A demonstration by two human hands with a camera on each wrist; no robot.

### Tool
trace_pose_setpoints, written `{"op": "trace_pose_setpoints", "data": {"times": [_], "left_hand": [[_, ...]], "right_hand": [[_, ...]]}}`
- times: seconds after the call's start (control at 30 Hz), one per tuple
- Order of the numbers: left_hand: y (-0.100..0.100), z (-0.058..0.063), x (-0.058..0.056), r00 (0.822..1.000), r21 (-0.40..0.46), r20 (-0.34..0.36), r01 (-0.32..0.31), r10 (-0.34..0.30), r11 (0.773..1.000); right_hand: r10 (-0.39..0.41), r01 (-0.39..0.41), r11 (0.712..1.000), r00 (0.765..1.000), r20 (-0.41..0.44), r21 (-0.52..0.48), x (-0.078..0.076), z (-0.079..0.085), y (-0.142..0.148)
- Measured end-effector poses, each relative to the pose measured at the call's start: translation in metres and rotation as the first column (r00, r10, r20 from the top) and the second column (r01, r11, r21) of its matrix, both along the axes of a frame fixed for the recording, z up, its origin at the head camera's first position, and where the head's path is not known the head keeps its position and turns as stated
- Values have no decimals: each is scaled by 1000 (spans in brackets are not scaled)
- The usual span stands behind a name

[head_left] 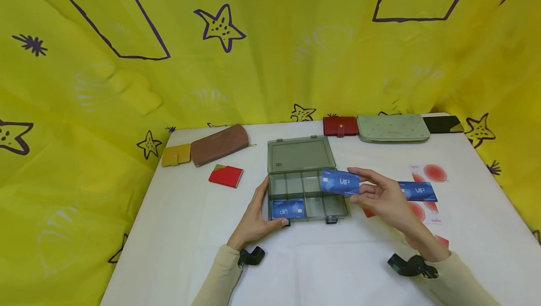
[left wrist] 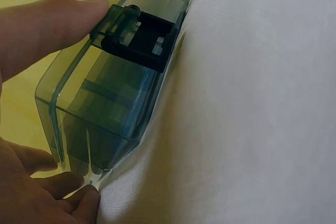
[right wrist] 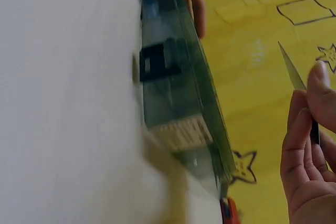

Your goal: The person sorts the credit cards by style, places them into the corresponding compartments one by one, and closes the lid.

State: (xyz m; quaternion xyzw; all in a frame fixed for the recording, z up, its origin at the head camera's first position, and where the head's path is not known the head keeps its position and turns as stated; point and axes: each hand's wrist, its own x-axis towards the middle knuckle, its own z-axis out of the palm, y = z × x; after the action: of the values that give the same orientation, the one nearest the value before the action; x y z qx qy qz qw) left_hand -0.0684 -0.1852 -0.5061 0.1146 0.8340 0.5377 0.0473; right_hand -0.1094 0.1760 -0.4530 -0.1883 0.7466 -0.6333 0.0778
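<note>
Inside the translucent grey-green plastic box (head_left: 314,207), I've one blue rectangular card (head_left: 287,209); right grip (head_left: 382,198) pinches second card (head_left: 338,182), left grip (head_left: 255,219) holds box; third card (head_left: 418,191) still out.

You can read "VIP" on the blue card (head_left: 340,182) that your right hand (head_left: 382,200) pinches over the divided box (head_left: 314,206). You have the same "VIP" on a second blue card (head_left: 288,209) lying in a front compartment, and again on a third blue card (head_left: 418,191) at your right on the tabletop (head_left: 262,278). Small lettering on the pale cards (head_left: 435,173) and the box's lid (head_left: 302,153) is too tiny for you to make out; the pale patch (right wrist: 185,134) on the box's side is blurred.
</note>
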Motion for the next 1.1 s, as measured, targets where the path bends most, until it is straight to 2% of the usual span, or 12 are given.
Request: {"op": "trace_pose_setpoints", "data": {"times": [0.1,0.2,0.33,0.47,0.7,0.8,0.93,1.1], "left_hand": [[0,0,0,1000,-3,4,-7,7,1000],[0,0,0,1000,-5,14,-15,15,1000],[0,1,1,1000,1,13,-8,8,1000],[0,0,2,1000,8,12,1,-1,1000],[-1,1,1,1000,9,18,2,-3,1000],[-1,0,-1,1000,9,10,8,-8,1000],[0,-1,-3,1000,8,3,13,-13,1000],[-1,-1,-2,1000,-6,6,8,-8,1000]], "right_hand": [[55,-56,998,998,-11,-1,-7,-5,-20],[113,-106,991,990,-81,86,-13,-13,-41],[179,-126,961,962,-206,246,-16,-20,-65],[220,-112,932,931,-291,344,-15,-22,-83],[280,-142,884,924,-261,445,-12,-20,-95],[295,-157,877,922,-250,455,-14,-17,-90],[262,-120,901,917,-302,418,-23,-11,-66],[111,58,914,916,-385,402,-41,-2,0]]}}
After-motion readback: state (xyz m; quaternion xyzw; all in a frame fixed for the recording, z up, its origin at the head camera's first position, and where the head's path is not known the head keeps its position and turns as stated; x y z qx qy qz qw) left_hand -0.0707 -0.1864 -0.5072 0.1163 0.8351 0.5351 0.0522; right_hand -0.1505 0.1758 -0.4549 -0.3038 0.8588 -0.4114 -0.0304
